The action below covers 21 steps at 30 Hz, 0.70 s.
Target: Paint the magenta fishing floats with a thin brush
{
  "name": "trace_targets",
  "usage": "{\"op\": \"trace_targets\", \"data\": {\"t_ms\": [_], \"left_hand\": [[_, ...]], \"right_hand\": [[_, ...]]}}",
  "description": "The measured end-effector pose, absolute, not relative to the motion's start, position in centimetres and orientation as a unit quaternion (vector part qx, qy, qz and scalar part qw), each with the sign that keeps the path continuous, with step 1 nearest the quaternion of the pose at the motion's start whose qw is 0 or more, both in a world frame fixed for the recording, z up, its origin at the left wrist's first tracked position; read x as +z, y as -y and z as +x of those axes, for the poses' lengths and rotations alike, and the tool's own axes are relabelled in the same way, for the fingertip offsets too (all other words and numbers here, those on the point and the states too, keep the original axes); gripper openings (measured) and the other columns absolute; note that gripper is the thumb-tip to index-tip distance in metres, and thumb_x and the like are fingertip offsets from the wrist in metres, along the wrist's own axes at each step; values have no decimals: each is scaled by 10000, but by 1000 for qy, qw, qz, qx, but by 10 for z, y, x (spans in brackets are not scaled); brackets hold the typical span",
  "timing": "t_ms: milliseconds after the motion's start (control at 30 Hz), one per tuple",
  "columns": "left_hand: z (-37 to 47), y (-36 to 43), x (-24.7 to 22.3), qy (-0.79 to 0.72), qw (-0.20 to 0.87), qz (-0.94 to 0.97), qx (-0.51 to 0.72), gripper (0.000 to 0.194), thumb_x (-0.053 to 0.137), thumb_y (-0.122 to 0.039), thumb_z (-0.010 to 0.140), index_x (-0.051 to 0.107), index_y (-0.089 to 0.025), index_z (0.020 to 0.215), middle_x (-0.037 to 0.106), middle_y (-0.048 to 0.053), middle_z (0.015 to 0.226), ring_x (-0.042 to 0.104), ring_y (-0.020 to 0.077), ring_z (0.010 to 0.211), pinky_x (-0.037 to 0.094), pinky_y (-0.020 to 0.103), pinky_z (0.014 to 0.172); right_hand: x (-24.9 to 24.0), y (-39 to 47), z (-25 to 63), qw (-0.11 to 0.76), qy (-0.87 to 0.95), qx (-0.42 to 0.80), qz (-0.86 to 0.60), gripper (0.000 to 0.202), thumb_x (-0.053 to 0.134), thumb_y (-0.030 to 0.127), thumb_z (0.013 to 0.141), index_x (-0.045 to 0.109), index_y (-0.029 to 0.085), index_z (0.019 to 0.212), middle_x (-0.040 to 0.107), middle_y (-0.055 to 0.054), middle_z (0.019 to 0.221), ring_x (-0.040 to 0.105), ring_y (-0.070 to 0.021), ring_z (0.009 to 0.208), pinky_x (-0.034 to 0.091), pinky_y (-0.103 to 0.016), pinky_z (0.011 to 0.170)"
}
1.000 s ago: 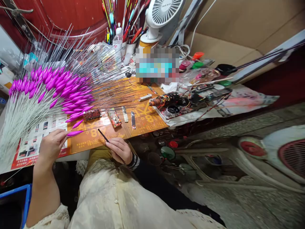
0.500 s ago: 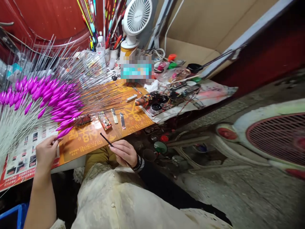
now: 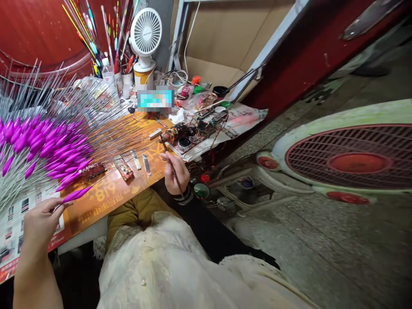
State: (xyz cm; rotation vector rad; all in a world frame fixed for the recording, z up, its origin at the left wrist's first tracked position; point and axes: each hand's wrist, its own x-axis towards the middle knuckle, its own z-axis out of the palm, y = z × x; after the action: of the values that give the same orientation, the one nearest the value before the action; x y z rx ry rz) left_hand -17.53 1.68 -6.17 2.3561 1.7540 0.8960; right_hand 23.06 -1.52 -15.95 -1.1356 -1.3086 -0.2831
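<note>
My left hand (image 3: 43, 216) is closed in a pinch at the near end of a purple fishing float (image 3: 77, 194), which lies just in front of the large bunch of purple floats (image 3: 48, 143) with long thin stems. In my right hand (image 3: 177, 171), a thin dark brush (image 3: 164, 143) is gripped like a pen, its tip pointing away from me. The tip is near a small black paint pot (image 3: 184, 142) and a paint-smeared bottle (image 3: 167, 136), though I cannot tell whether it touches either.
On the orange tabletop (image 3: 112, 195) lie a paint-crusted block (image 3: 123, 168) and small strips (image 3: 146, 165). A white desk fan (image 3: 146, 32) stands behind, beside cups of finished floats (image 3: 117, 81). Stained paper (image 3: 246, 116) lies under the paints. A large floor fan (image 3: 357, 156) stands at right.
My right hand has moved forward with the brush, from the table's front edge toward the paint pots. The float in my left hand now shows apart from the bunch. The view has shifted right.
</note>
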Motion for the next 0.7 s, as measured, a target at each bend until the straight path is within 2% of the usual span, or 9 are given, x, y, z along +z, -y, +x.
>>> {"op": "trace_targets", "data": {"t_ms": [167,267,467,600,700], "left_hand": [[-176,-23,-54,-640,65,732,225,271,604,-475,732,801,-291,759,768,-49,769,586,124,571,405,257,572],[-173,-27,-51,-654,81,721,215,307,592,-499,704,807,-292,771,776,-42,802,593,134,610,408,261,604],[-162,-32,-49,-666,129,707,200,343,614,-544,662,791,-262,746,766,-25,765,615,149,655,413,256,628],[-157,-27,-43,-657,151,708,213,324,612,-496,701,782,-226,760,763,-6,771,594,138,654,411,243,620],[-157,-21,-35,-656,156,701,232,322,612,-462,710,783,-196,770,743,5,756,554,123,631,400,238,599]], "right_hand": [[-157,-12,232,617,585,-101,-517,441,435,193,1038,530,226,1467,733,-103,1246,717,-221,1089,590,-412,998],[-160,-22,231,597,608,-82,-517,457,422,208,1046,494,220,1497,707,-108,1313,708,-210,1161,584,-393,1042],[-166,-27,231,562,642,-61,-518,492,392,240,1055,429,169,1540,622,-143,1451,606,-229,1357,533,-408,1151],[-166,-21,233,576,630,-31,-520,484,401,290,1063,437,181,1533,634,-140,1435,634,-226,1325,552,-411,1134],[-161,-19,233,605,598,-17,-525,483,430,324,1057,438,194,1523,648,-142,1413,711,-225,1197,607,-403,1050]]}}
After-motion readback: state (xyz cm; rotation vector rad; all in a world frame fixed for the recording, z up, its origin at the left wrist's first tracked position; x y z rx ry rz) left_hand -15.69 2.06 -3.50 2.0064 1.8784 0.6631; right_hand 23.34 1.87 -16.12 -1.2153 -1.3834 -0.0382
